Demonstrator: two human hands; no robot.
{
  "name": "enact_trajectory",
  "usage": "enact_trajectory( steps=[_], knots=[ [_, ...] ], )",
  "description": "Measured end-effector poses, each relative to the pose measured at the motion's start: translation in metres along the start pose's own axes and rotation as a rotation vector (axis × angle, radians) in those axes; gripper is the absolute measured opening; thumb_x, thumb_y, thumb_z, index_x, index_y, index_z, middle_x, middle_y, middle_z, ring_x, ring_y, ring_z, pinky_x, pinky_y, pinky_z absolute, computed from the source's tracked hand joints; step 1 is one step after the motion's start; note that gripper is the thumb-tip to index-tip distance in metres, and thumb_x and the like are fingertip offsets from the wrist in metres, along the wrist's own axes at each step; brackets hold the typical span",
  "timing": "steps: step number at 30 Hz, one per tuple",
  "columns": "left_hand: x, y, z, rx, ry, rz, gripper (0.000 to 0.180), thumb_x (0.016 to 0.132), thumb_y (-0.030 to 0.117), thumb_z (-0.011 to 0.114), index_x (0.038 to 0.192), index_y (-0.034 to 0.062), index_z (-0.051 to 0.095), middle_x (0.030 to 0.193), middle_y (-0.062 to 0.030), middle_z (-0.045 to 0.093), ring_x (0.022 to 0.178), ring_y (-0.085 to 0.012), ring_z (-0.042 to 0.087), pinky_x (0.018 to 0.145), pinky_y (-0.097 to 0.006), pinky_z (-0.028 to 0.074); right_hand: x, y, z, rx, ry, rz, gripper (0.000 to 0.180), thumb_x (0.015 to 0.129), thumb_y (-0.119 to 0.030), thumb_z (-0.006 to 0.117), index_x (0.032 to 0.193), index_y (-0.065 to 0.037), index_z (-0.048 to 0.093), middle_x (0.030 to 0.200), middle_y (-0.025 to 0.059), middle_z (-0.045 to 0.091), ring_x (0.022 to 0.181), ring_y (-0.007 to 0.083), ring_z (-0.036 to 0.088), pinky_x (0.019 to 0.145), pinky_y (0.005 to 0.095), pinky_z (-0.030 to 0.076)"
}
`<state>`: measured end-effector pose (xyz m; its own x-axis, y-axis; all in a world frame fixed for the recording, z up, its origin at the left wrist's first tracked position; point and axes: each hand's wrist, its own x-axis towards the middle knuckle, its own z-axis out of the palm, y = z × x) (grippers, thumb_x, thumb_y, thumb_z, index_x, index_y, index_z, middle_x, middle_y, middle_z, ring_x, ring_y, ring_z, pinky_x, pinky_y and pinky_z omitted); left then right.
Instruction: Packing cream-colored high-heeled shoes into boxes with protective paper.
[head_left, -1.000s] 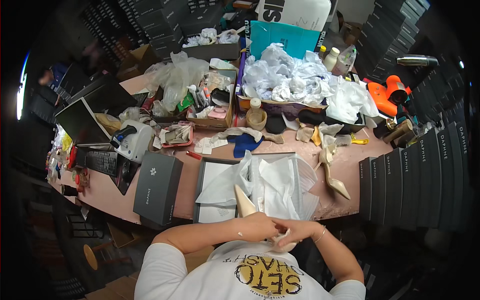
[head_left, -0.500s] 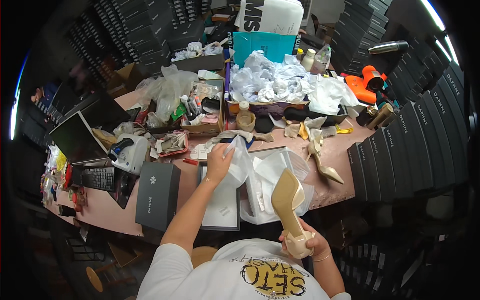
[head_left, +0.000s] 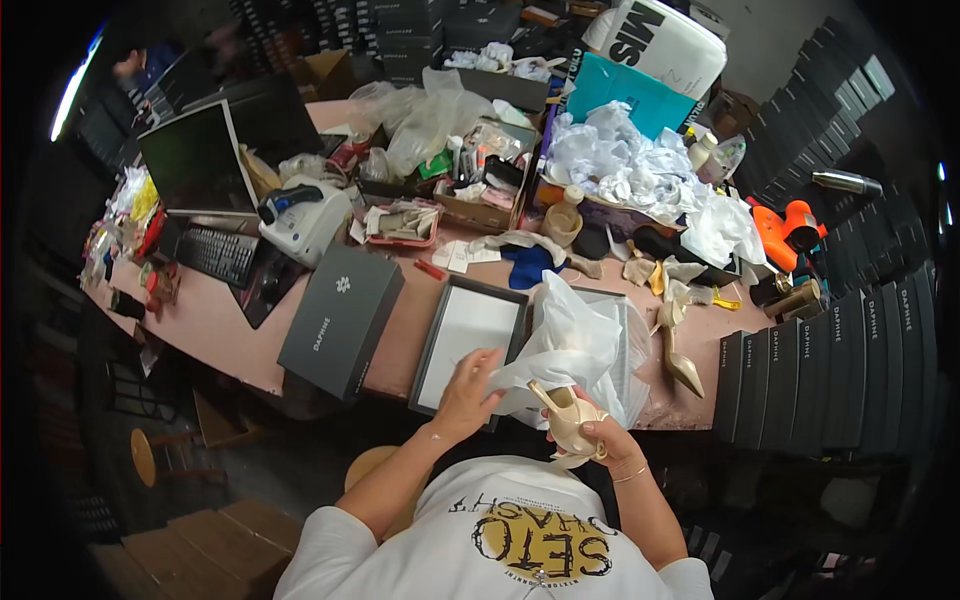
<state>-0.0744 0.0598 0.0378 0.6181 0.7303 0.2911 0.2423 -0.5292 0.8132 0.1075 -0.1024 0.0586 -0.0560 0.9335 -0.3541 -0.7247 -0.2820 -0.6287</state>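
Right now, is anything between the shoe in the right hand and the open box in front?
Yes. White tissue paper billows over the open box, gripped by the left hand, between it and the beige heeled shoe in the right hand.

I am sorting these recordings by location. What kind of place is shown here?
Probably a shoe packing workroom: stacked dark shoe boxes, a beige high-heeled shoe on the pink table, and heaps of white tissue paper.

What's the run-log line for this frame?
left hand: gripping white tissue paper | right hand: holding beige high-heeled shoe | open white shoebox beneath
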Motion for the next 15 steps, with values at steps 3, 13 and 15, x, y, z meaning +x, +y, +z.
enact_trajectory(
  steps=[3,13,15],
  knots=[
    [0.008,-0.017,0.024,-0.085,-0.028,0.022,0.045,0.072,-0.008,0.057,0.115,0.0038,0.054,0.088,-0.012,0.06,0.079,-0.0237,0.06,0.075,-0.033,0.049,-0.001,0.005,0.004,0.15,-0.055,0.038,0.084,0.07,-0.027,0.07,0.14,-0.008,0.028,0.116,0.0229,0.051,0.089,0.0315,0.062,0.063,0.0339,0.055],
    [0.08,0.035,0.016,-0.532,-0.424,-0.159,0.021,0.075,-0.003,0.066,0.096,0.0037,0.064,0.084,-0.0005,0.058,0.075,-0.0075,0.056,0.066,-0.023,0.047,-0.033,0.01,-0.013,0.378,-0.201,-0.143,0.097,0.062,-0.03,0.075,0.141,-0.005,0.026,0.117,0.0262,0.048,0.081,0.0308,0.059,0.057,0.0361,0.05],
    [0.082,0.047,0.022,-0.58,-0.426,-0.092,0.02,0.074,-0.002,0.067,0.093,0.004,0.065,0.083,-0.0022,0.059,0.073,-0.0092,0.057,0.065,-0.023,0.047,-0.038,0.006,-0.007,0.299,-0.17,-0.179,0.097,0.06,-0.029,0.077,0.14,-0.005,0.028,0.118,0.0246,0.048,0.084,0.0303,0.059,0.059,0.0352,0.052]
  ],
)
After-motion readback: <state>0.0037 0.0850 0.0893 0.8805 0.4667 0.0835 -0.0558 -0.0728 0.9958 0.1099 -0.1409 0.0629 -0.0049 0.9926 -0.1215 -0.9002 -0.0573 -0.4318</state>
